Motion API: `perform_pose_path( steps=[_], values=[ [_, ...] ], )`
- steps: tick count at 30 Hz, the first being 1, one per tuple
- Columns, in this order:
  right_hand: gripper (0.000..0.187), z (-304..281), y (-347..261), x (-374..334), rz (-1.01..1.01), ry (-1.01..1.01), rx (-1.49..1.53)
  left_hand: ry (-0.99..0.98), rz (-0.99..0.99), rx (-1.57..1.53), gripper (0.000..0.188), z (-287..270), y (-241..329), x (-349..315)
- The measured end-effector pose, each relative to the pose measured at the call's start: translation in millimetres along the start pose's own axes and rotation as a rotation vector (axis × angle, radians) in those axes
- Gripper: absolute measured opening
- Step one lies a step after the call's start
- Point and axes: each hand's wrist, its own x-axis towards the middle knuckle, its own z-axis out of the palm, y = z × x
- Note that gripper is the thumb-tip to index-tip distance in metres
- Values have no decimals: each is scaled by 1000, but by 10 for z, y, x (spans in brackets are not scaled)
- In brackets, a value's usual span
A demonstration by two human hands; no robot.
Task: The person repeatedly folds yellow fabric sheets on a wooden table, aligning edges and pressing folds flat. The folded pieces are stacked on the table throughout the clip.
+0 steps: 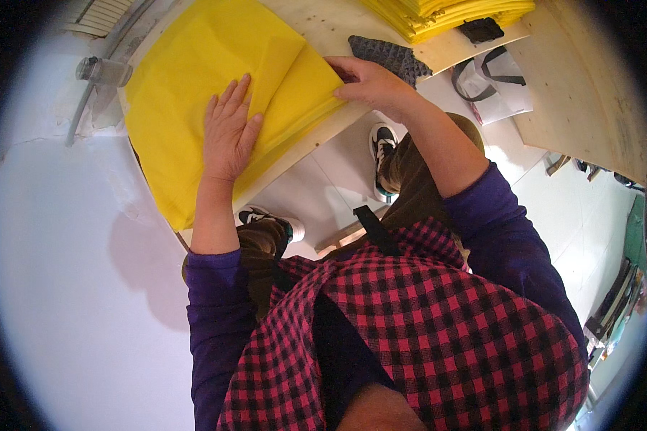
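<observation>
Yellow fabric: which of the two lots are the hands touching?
The broad yellow sheet at left: the left hand lies on it, the right hand at its edge. The yellow stack, upper right, is untouched.

This looks like some kind of workshop. A plain wooden table [331, 25] carries a spread yellow cloth [180, 100], and a thick stack of similar yellow pieces [453, 21] lies nearby.

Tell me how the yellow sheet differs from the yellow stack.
The yellow sheet lies spread out, its broad face creased; the yellow stack shows many layered edges. The left hand rests on the yellow sheet; no hand touches the yellow stack. Both are bright yellow.
</observation>
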Motion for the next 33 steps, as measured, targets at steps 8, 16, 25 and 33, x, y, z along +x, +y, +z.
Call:
perform_pose_path(
  steps=[8,16,25,33],
  values=[
    [60,7,-34,1,-13,20,5,11,12,-3,52,15,-17,-2],
    [59,26,54,64,-91,178,-99,7,3,18,52,19,-19,-3],
    [61,51,51,89,-301,375,-383,1,5,21,54,8,-11,-4],
    [46,67,41,149,-581,463,-667,-2,10,23,53,10,-13,-2]
  ],
)
